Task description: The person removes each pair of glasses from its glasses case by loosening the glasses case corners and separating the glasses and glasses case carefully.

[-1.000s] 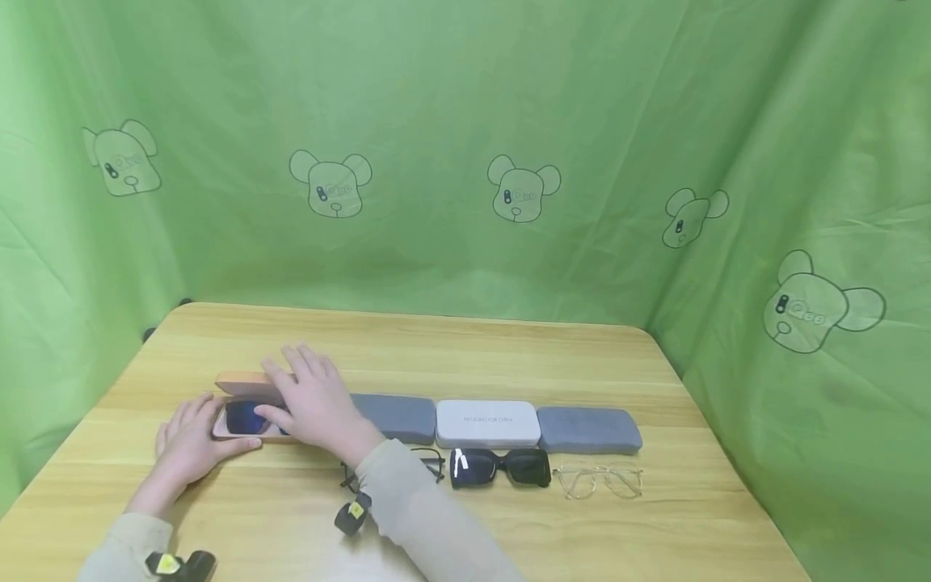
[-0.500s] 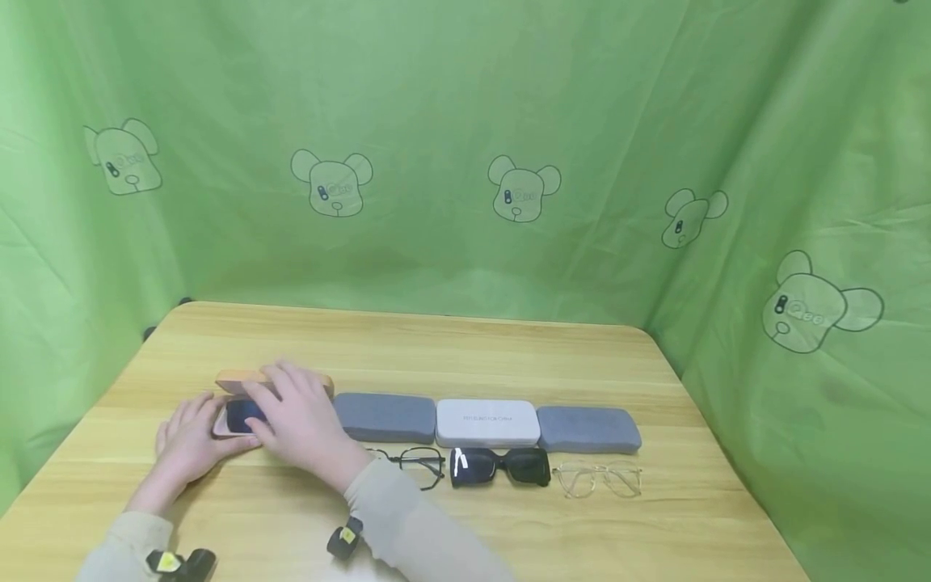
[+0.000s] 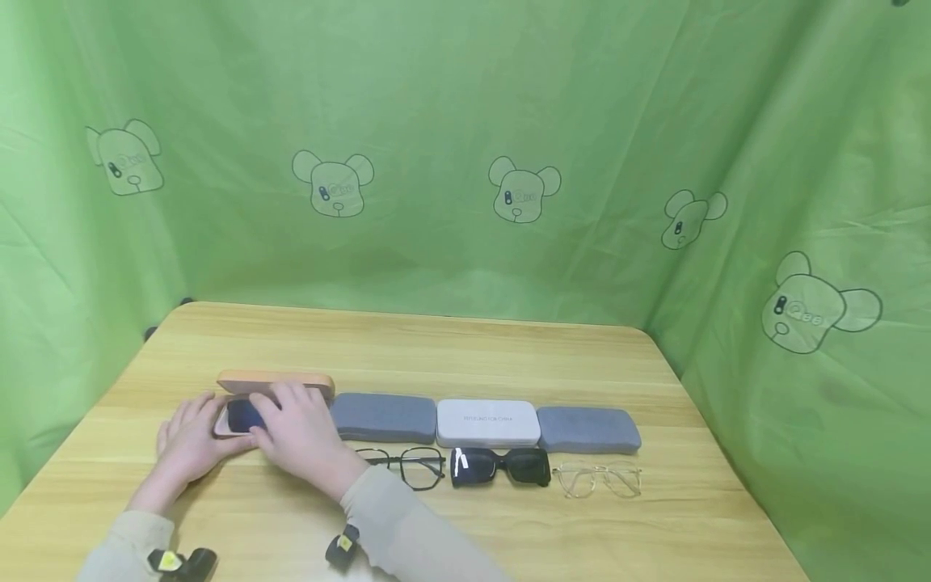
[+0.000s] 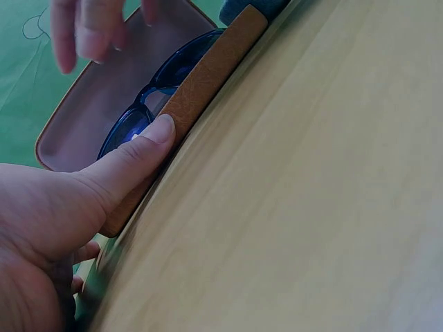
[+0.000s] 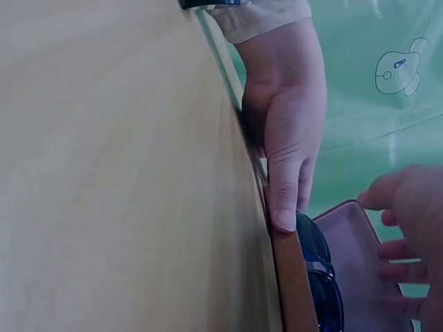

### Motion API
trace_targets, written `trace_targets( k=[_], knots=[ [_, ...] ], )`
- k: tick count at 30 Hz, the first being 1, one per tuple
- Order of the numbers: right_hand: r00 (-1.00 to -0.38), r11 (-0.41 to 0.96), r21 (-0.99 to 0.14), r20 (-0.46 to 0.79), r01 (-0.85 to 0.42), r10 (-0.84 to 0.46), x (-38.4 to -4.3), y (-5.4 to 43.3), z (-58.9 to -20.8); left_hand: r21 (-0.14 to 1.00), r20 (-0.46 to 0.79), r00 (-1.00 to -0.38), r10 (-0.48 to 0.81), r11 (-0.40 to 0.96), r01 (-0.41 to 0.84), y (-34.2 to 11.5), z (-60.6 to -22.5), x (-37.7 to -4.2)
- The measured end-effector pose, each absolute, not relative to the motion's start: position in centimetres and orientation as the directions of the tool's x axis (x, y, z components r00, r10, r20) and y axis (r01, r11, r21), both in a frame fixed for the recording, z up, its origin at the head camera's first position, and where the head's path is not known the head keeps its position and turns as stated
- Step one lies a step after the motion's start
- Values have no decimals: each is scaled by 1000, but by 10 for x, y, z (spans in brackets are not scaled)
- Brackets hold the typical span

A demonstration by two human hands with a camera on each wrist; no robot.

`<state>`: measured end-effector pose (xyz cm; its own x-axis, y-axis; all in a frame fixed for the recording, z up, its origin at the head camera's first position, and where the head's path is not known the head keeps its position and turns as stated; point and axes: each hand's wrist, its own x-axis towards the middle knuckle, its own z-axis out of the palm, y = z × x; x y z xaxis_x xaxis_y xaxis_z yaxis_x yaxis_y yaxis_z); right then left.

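An orange-brown glasses case (image 4: 213,69) lies with its lid (image 3: 276,377) raised at the left end of the row. Inside sit sunglasses with dark blue lenses (image 3: 245,415), partly covered by my hands. My left hand (image 3: 191,440) grips the left end of the case, its thumb (image 4: 142,149) along the front wall and the other fingers behind. My right hand (image 3: 301,432) hovers over the right half of the case with loosely bent fingers. In the right wrist view, the fingers of the right hand (image 5: 412,238) are spread in front of the lid's pale lining and hold nothing.
To the right stand a grey-blue case (image 3: 385,417), a white case (image 3: 487,423) and another grey-blue case (image 3: 589,429), all closed. Before them lie black-framed glasses (image 3: 420,468), black sunglasses (image 3: 500,467) and clear-framed glasses (image 3: 598,482). A green curtain (image 3: 429,97) surrounds the wooden table (image 3: 618,533).
My right hand has moved down and slightly left, away from the raised lid, uncovering more of the lid and the black-framed glasses. The left hand keeps its place on the case.
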<state>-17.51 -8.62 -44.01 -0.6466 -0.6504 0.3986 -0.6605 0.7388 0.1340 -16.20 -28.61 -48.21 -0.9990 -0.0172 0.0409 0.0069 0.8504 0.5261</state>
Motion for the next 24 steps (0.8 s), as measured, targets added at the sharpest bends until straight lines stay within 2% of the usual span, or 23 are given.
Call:
trace_targets(
  k=[10, 24],
  knots=[
    [-748, 814, 104, 343, -571, -568, -176, -91, -449, 514, 46, -998, -31, 858, -3, -283, -481, -163],
    [-813, 861, 83, 293, -502, -502, -179, -95, -456, 500, 60, -998, -28, 866, 6, -284, -483, -163]
  ],
)
